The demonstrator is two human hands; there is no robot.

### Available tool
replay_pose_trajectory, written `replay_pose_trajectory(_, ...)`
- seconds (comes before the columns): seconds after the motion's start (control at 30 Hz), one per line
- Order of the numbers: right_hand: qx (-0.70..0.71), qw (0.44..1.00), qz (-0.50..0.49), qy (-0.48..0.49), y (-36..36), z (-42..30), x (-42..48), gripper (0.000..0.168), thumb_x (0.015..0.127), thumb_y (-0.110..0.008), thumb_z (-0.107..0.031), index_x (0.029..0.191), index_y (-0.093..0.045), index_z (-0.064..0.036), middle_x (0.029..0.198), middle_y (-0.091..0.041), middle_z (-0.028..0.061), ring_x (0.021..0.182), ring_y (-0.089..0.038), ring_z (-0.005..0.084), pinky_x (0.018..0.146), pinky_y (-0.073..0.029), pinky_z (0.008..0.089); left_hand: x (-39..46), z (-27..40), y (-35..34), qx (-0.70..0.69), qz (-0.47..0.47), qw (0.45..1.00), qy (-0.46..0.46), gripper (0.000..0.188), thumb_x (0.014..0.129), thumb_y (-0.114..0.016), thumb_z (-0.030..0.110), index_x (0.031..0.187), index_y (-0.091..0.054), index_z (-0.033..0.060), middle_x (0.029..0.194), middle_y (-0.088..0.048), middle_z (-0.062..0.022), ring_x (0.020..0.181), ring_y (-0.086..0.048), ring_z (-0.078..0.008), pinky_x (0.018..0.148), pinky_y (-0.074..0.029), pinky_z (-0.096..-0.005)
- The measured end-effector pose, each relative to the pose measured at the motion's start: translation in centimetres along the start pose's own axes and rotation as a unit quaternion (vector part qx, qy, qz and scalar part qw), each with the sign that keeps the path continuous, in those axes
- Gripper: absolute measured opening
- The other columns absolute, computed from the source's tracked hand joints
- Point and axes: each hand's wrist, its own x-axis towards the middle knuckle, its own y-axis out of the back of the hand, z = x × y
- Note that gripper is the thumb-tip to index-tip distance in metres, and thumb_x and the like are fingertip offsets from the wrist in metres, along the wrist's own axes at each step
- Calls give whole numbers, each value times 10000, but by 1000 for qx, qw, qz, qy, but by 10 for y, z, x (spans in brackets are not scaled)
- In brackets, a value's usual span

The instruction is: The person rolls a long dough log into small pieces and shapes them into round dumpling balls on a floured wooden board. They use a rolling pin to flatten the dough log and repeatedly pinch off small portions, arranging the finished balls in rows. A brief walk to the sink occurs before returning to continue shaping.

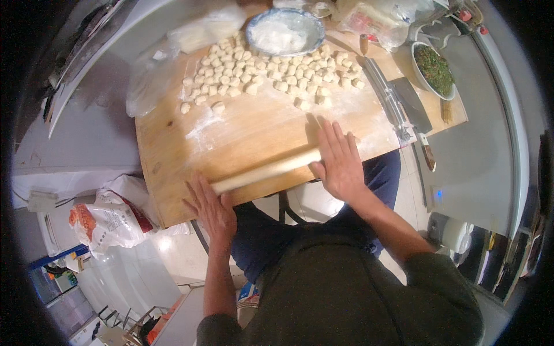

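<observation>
A long pale rope of dough (pixel 268 170) lies slantwise near the front edge of the wooden board (pixel 160 173). My left hand (pixel 212 207) rests flat over its left end, fingers spread. Over the right end lies my right hand (pixel 339 162), palm down, its fingers pointing away from me. Neither hand is closed around the dough. Beyond them, many small cut dough pieces (pixel 233 71) cover the far part of the board, with loose flour (pixel 203 127) around them. A blue-rimmed bowl (pixel 318 36) of white flour (pixel 277 36) stands at the back.
Along the right side lie a metal tool with rods (pixel 385 93) and a cleaver (pixel 411 104), whose handle overhangs the edge. Behind the cleaver stands a white bowl (pixel 415 71) of chopped green filling (pixel 433 71). Plastic bags (pixel 147 88) sit at the back left.
</observation>
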Motion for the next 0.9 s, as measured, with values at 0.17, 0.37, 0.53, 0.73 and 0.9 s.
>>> replay_pose_trajectory(0.17,-37,998,50,-31,-15,19,27,780,1032,-447,-491,1590,-292,32,1695,-196,227,1559,-228,386,1258,-160,593,27,-21,-15,29,17,999,11,608,1078,-392,369,1578,-360,25,1662,-315,-200,1577,-158,-419,1224,19,-668)
replay_pose_trajectory(0.37,-28,990,113,-83,-16,29,80,709,1051,-420,-444,1610,-302,-24,1716,-161,183,1591,-126,358,1261,-107,602,101,28,-10,22,24,995,-93,637,1078,-409,359,1599,-313,4,1685,-269,-200,1589,-138,-375,1259,-25,-602)
replay_pose_trajectory(0.53,-21,999,44,13,-5,20,7,689,1032,-468,-429,1572,-367,-14,1693,-255,164,1551,-244,393,1245,-145,624,49,173,-12,-116,-59,962,-238,754,1019,-533,440,1583,-330,-19,1683,-249,-226,1581,-177,-374,1270,-85,-582)
replay_pose_trajectory(0.73,-27,988,140,-60,-12,44,54,718,1023,-475,-455,1574,-363,-8,1689,-261,172,1547,-257,392,1240,-147,633,104,183,-38,-28,5,987,-159,761,1084,-350,499,1557,-322,-96,1660,-274,-265,1567,-200,-402,1279,-113,-524)
replay_pose_trajectory(0.9,-30,989,123,-82,-10,52,66,717,1006,-526,-413,1587,-349,-31,1711,-220,127,1564,-220,375,1249,-124,626,107,165,-25,-14,-4,990,-142,720,1061,-456,432,1535,-354,-100,1645,-292,-276,1553,-228,-415,1267,-136,-565)
